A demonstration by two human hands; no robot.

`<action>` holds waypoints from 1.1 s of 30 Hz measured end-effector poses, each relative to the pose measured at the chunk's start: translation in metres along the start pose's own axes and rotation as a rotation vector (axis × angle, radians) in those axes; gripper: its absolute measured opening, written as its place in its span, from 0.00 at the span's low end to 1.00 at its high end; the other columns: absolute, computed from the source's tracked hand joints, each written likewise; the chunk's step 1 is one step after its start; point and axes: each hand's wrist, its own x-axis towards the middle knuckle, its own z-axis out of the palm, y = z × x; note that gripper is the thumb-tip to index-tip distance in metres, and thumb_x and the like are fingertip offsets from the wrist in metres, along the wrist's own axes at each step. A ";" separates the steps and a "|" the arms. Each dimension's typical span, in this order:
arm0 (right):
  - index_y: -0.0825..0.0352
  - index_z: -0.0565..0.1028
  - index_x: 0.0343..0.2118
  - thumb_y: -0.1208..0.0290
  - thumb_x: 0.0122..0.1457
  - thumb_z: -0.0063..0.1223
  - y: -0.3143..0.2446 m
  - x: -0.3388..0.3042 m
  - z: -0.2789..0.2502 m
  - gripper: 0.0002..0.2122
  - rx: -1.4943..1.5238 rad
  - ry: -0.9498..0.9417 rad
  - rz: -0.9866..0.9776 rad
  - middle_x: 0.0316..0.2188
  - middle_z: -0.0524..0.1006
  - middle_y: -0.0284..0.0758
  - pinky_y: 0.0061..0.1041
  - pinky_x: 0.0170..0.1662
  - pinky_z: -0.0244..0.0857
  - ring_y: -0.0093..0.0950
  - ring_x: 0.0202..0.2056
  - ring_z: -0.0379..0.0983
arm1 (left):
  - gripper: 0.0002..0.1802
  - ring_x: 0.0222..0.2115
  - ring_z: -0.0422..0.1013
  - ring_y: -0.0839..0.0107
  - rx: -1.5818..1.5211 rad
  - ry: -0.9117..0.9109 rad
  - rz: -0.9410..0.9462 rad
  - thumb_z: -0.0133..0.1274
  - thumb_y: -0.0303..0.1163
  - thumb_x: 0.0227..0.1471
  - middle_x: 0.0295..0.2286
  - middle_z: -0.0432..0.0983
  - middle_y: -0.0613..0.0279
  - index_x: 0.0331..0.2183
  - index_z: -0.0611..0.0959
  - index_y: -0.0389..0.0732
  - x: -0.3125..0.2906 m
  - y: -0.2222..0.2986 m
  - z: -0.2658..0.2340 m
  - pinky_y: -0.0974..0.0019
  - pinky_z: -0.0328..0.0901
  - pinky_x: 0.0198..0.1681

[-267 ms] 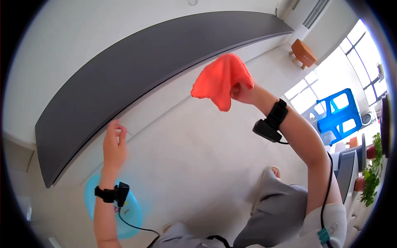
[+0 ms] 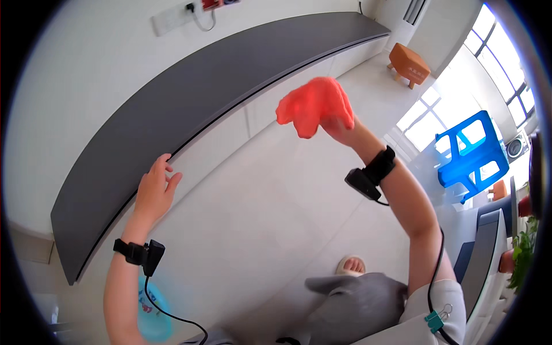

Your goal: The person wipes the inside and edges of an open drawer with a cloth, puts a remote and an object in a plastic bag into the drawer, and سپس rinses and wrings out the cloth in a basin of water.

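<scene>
A bright red cloth (image 2: 317, 105) hangs in folds from my right hand (image 2: 340, 127), which is closed on it in the air before the long cabinet's front. The cloth covers most of those fingers. My left hand (image 2: 155, 190) holds nothing, its fingers apart and loosely bent. Its fingertips are at the front edge of the cabinet's dark grey top (image 2: 190, 92); whether they touch it I cannot tell. A black strapped device with a cable sits on each wrist.
A light blue basin (image 2: 154, 322) stands on the floor (image 2: 259, 213), partly behind my left forearm. To the right are a blue plastic stool (image 2: 474, 158) and green potted plants (image 2: 522, 253). An orange-brown footstool (image 2: 409, 64) stands beyond the cabinet. A plug and cable (image 2: 198, 16) are on the wall.
The whole view has shifted, bringing the wall socket into sight. My left hand's fingers have spread more. The red cloth has swung and bunched, still in my right hand. My foot shows more.
</scene>
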 end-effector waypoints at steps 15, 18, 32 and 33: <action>0.64 0.70 0.42 0.56 0.61 0.40 -0.103 -0.302 -0.188 0.16 0.232 0.574 -0.019 0.30 0.70 0.29 0.22 0.30 0.60 0.21 0.29 0.64 | 0.36 0.56 0.54 0.53 0.563 0.034 -0.100 0.50 0.33 0.52 0.54 0.55 0.50 0.58 0.55 0.33 0.090 0.265 0.083 0.53 0.54 0.56; 0.65 0.70 0.40 0.55 0.61 0.38 -0.058 -0.310 -0.168 0.17 0.281 0.665 0.031 0.27 0.68 0.29 0.22 0.27 0.58 0.21 0.25 0.62 | 0.38 0.56 0.52 0.57 0.752 0.107 -0.204 0.52 0.32 0.50 0.56 0.51 0.54 0.59 0.54 0.35 0.089 0.227 0.109 0.53 0.52 0.57; 0.65 0.70 0.45 0.53 0.62 0.39 0.021 -0.320 -0.168 0.20 0.300 0.429 0.043 0.39 0.72 0.31 0.26 0.40 0.64 0.25 0.39 0.68 | 0.27 0.41 0.62 0.54 0.680 0.218 -0.206 0.50 0.25 0.51 0.45 0.59 0.54 0.53 0.64 0.40 0.104 0.225 0.130 0.53 0.58 0.49; 0.66 0.70 0.45 0.53 0.62 0.39 0.025 -0.316 -0.165 0.20 0.329 0.440 0.028 0.40 0.72 0.31 0.26 0.40 0.64 0.25 0.39 0.68 | 0.26 0.41 0.63 0.54 0.658 0.219 -0.200 0.50 0.25 0.51 0.44 0.59 0.53 0.52 0.64 0.40 0.104 0.227 0.129 0.53 0.59 0.47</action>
